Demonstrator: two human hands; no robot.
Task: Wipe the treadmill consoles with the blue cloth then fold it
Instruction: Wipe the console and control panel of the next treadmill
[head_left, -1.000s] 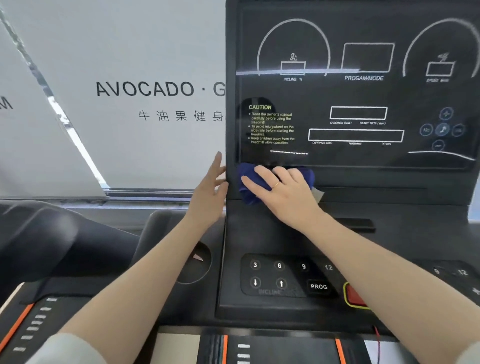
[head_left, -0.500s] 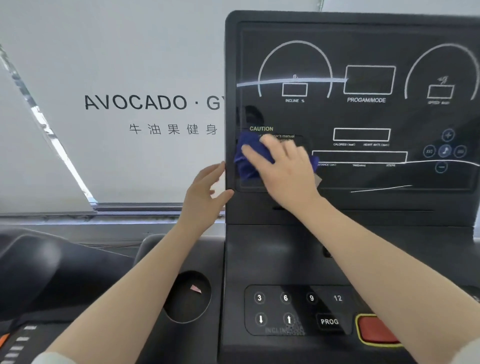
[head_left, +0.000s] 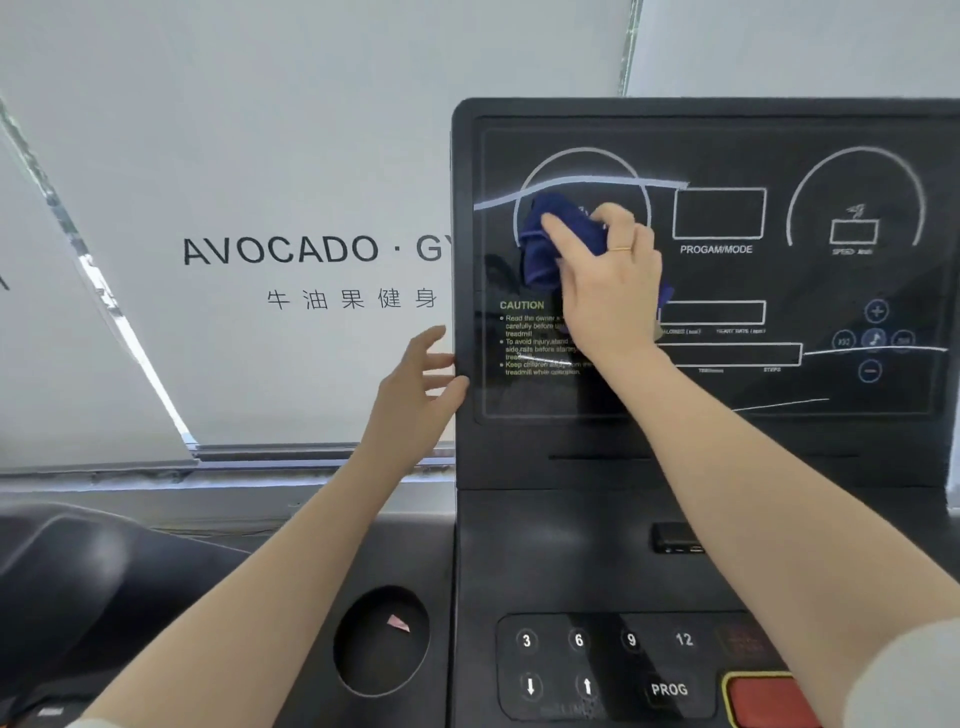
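A: Where's the blue cloth?

B: Bunched under the right hand, fingers pressing it onto the console screen, at ten o'clock of the palm.

A: And the left hand?

B: Fingers spread, empty, steadying the screen's nine-o'clock edge.

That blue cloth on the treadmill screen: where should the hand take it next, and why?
Probably sideways to the right. The right hand presses the blue cloth on the left dial of the console screen, while the left hand braces the screen's left edge. The PROGAM/MODE box and right dial lie uncovered beyond.
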